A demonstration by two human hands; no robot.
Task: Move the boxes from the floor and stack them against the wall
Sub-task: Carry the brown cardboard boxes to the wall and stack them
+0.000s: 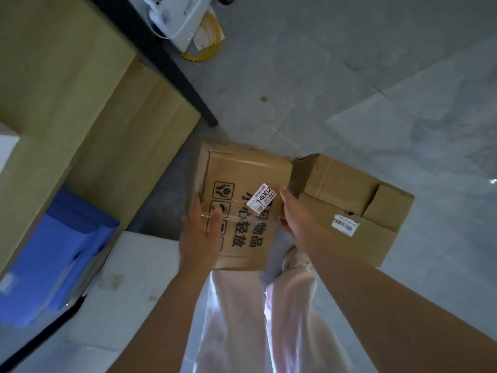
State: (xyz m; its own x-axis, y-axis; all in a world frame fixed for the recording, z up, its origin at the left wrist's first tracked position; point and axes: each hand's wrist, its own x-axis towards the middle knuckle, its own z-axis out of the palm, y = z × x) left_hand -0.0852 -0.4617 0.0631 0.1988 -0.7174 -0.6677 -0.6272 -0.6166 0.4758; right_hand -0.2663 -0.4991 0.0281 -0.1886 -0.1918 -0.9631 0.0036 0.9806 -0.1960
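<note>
- Blue crate (61,254) sits far left, beside a white foam box (129,286).
- Your left hand (200,232) clasps the printed box (242,170) at its left edge, thumb across the top.
- That box hangs above your legs (242,319), off the grey floor (349,76).
- Your right hand (294,218) clasps its right edge, fingers hidden underneath.
- Second cardboard box (349,195) lies on the floor just right of it.

I see the grey tiled floor (376,76). Just right of the right hand (294,220) a brown cardboard box (376,211) lies on it. Left of the left hand (200,238) stands a white block (129,286), and far beyond the hands a yellow cable coil (207,47).
</note>
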